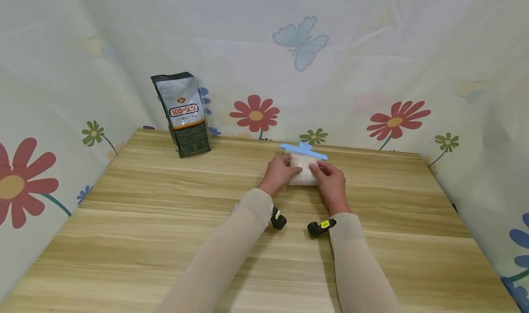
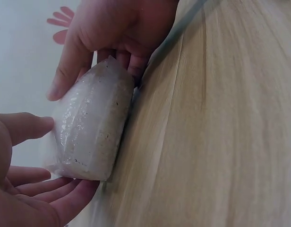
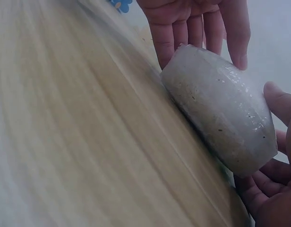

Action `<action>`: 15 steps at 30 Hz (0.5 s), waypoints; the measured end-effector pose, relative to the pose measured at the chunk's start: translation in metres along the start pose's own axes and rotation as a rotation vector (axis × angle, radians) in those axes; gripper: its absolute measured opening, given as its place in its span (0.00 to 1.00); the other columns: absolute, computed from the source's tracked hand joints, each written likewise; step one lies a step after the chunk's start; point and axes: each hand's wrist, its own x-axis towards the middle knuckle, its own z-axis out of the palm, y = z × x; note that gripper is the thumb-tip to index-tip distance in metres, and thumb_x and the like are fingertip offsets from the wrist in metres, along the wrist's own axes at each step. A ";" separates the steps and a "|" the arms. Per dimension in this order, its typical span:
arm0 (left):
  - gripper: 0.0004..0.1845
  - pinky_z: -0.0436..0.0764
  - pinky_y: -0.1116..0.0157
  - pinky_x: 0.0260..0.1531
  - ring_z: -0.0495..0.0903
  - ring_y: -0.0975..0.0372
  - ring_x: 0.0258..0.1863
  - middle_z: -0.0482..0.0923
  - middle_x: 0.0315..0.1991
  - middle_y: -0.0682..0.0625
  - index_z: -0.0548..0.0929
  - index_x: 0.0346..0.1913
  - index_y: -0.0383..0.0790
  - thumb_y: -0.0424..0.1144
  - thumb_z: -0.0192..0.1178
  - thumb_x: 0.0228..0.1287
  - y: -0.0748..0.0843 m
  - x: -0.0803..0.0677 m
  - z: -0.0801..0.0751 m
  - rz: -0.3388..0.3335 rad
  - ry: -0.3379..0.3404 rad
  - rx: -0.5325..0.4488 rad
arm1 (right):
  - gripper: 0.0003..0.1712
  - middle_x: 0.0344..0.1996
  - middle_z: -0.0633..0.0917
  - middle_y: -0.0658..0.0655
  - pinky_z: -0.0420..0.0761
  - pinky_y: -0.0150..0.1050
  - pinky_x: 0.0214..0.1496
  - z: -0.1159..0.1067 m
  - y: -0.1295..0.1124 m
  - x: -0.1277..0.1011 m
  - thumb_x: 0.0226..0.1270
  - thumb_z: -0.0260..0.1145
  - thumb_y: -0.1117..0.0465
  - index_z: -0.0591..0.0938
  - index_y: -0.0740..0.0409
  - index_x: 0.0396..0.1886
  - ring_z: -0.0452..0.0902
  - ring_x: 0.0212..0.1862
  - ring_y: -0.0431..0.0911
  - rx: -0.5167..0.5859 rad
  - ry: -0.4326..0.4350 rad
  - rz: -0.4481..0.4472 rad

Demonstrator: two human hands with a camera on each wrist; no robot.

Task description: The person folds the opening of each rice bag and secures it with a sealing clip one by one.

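Observation:
A small clear plastic bag of whitish grains [image 1: 304, 179] stands near the back edge of the table, its bottom on or just over the wood. Across its top runs a light blue sealing clip [image 1: 304, 150]. My left hand [image 1: 278, 173] grips the bag's left side, thumb on the front. On the other side my right hand [image 1: 332, 184] holds it the same way. In the left wrist view the bag [image 2: 91, 127] shows its creased, glossy underside between both hands. The right wrist view has the bag [image 3: 221, 113] too, with small dark specks; the clip is hidden there.
A tall black and silver foil pouch [image 1: 183, 115] stands upright at the back left of the wooden table [image 1: 124, 239]. A small pinkish-purple thing [image 1: 235, 208] peeks out beside the left sleeve. Flower-printed cloth [image 1: 351, 74] hangs behind and at both sides.

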 end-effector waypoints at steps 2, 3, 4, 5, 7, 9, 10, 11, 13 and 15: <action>0.32 0.74 0.56 0.61 0.74 0.52 0.63 0.76 0.62 0.38 0.71 0.65 0.32 0.41 0.66 0.61 0.000 -0.002 0.000 0.008 -0.010 0.000 | 0.34 0.51 0.84 0.60 0.76 0.41 0.56 0.000 0.001 0.000 0.57 0.70 0.37 0.82 0.56 0.56 0.78 0.55 0.48 -0.011 0.007 -0.017; 0.31 0.74 0.56 0.61 0.75 0.52 0.62 0.76 0.61 0.38 0.72 0.65 0.31 0.41 0.65 0.61 0.000 -0.002 0.000 0.016 -0.014 0.003 | 0.34 0.52 0.84 0.60 0.76 0.41 0.57 0.001 0.001 0.000 0.57 0.69 0.37 0.82 0.56 0.55 0.78 0.55 0.48 -0.016 0.011 -0.024; 0.28 0.75 0.56 0.60 0.76 0.53 0.60 0.77 0.60 0.38 0.74 0.63 0.32 0.41 0.65 0.62 0.000 -0.003 0.000 0.024 -0.020 0.015 | 0.34 0.51 0.84 0.60 0.76 0.41 0.57 0.001 0.001 0.000 0.57 0.69 0.37 0.82 0.57 0.55 0.78 0.55 0.48 -0.021 0.015 -0.029; 0.26 0.76 0.56 0.59 0.77 0.53 0.59 0.78 0.59 0.39 0.76 0.61 0.32 0.41 0.64 0.62 -0.001 -0.004 0.001 0.032 -0.025 0.024 | 0.34 0.51 0.84 0.60 0.76 0.42 0.57 0.001 0.001 0.000 0.57 0.69 0.38 0.83 0.57 0.54 0.77 0.55 0.48 -0.024 0.018 -0.032; 0.24 0.76 0.56 0.58 0.77 0.53 0.57 0.79 0.58 0.39 0.77 0.59 0.33 0.42 0.63 0.64 -0.001 -0.004 0.001 0.042 -0.027 0.046 | 0.34 0.51 0.84 0.60 0.76 0.42 0.58 0.001 0.002 0.000 0.58 0.69 0.37 0.83 0.58 0.54 0.77 0.55 0.48 -0.035 0.023 -0.037; 0.23 0.77 0.57 0.57 0.78 0.53 0.57 0.79 0.57 0.40 0.78 0.58 0.33 0.43 0.62 0.65 -0.002 -0.005 0.001 0.047 -0.030 0.064 | 0.34 0.51 0.85 0.60 0.76 0.43 0.58 0.001 0.001 0.000 0.58 0.69 0.37 0.83 0.58 0.53 0.78 0.55 0.48 -0.049 0.025 -0.038; 0.22 0.77 0.57 0.57 0.78 0.53 0.57 0.79 0.58 0.40 0.78 0.58 0.34 0.43 0.62 0.65 -0.003 -0.005 0.001 0.047 -0.031 0.070 | 0.33 0.51 0.85 0.60 0.76 0.43 0.58 0.001 0.001 0.000 0.58 0.69 0.37 0.83 0.58 0.53 0.78 0.55 0.48 -0.055 0.027 -0.040; 0.23 0.76 0.57 0.58 0.77 0.53 0.59 0.78 0.59 0.40 0.77 0.60 0.34 0.43 0.61 0.66 -0.003 -0.005 0.001 0.043 -0.030 0.070 | 0.33 0.50 0.85 0.60 0.76 0.44 0.58 0.001 0.001 -0.001 0.58 0.69 0.38 0.83 0.58 0.53 0.78 0.55 0.49 -0.059 0.027 -0.041; 0.25 0.76 0.57 0.59 0.76 0.53 0.61 0.77 0.61 0.39 0.76 0.61 0.34 0.44 0.61 0.66 -0.003 -0.004 0.001 0.038 -0.033 0.070 | 0.33 0.50 0.85 0.60 0.76 0.44 0.58 0.001 0.000 -0.001 0.58 0.69 0.38 0.83 0.58 0.53 0.78 0.55 0.49 -0.070 0.029 -0.042; 0.25 0.76 0.57 0.59 0.76 0.53 0.61 0.76 0.61 0.39 0.76 0.62 0.34 0.44 0.61 0.66 -0.003 -0.004 0.001 0.034 -0.039 0.068 | 0.33 0.51 0.85 0.60 0.76 0.44 0.58 0.001 -0.001 -0.001 0.59 0.69 0.38 0.83 0.58 0.53 0.78 0.55 0.49 -0.078 0.028 -0.040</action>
